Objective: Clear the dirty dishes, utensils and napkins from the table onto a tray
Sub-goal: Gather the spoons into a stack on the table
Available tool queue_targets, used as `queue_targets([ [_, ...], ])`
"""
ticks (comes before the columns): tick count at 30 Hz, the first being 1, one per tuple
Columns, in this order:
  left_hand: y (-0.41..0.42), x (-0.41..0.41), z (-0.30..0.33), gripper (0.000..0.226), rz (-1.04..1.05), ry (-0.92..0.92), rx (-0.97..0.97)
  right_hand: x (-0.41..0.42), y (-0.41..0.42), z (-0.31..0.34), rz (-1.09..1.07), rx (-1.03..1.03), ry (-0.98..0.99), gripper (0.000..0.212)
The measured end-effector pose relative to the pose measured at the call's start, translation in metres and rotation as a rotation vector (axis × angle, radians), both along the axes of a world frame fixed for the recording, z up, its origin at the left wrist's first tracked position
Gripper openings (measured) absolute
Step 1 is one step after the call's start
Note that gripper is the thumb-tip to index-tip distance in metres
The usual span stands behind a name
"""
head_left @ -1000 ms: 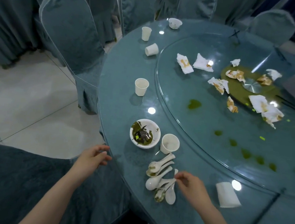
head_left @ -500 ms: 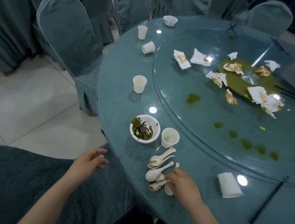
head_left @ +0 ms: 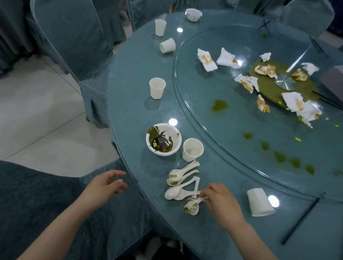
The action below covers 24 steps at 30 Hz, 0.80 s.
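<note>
Several white ceramic spoons (head_left: 182, 182) lie in a loose pile near the table's front edge. My right hand (head_left: 220, 200) rests on the table at the pile's right side, its fingertips pinched on the handle of a soiled spoon (head_left: 191, 203). My left hand (head_left: 104, 185) hovers off the table's edge to the left, fingers spread, holding nothing. Behind the spoons stand a dirty white bowl (head_left: 163, 139) with green scraps and a white paper cup (head_left: 192, 149). Stained napkins (head_left: 206, 60) are scattered over the glass turntable (head_left: 247, 157). No tray is in view.
More paper cups stand or lie along the table: one upright (head_left: 157, 88), one tipped (head_left: 167, 45), one overturned (head_left: 260, 202) right of my right hand. Black chopsticks (head_left: 301, 220) lie at the right. A covered chair (head_left: 69, 27) stands at the left, another chair back (head_left: 14, 209) below my left hand.
My right hand has drawn back a little from the pile and now pinches one soiled spoon's handle. The left hand has stayed hovering beside the table's edge.
</note>
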State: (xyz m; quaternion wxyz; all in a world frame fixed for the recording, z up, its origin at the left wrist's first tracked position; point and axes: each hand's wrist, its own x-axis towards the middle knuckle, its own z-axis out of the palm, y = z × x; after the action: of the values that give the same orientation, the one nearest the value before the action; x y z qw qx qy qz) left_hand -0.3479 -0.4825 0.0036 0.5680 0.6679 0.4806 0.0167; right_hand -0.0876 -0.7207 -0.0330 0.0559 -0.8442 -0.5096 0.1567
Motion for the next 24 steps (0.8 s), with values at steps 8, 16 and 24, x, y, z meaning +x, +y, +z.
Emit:
queue_targets([
  [8,-0.031,0.03,0.005,0.019,-0.02,0.06,0.104,0.037,0.006,0.005,-0.088,0.06,0.127,0.006],
  [16,-0.079,0.094,-0.011,0.034,0.015,0.166,0.158,0.061,0.019,0.002,-0.023,-0.01,0.288,0.009],
  [24,-0.116,0.119,-0.031,0.046,-0.002,0.371,0.311,0.054,0.024,0.001,0.189,-0.039,0.299,0.008],
])
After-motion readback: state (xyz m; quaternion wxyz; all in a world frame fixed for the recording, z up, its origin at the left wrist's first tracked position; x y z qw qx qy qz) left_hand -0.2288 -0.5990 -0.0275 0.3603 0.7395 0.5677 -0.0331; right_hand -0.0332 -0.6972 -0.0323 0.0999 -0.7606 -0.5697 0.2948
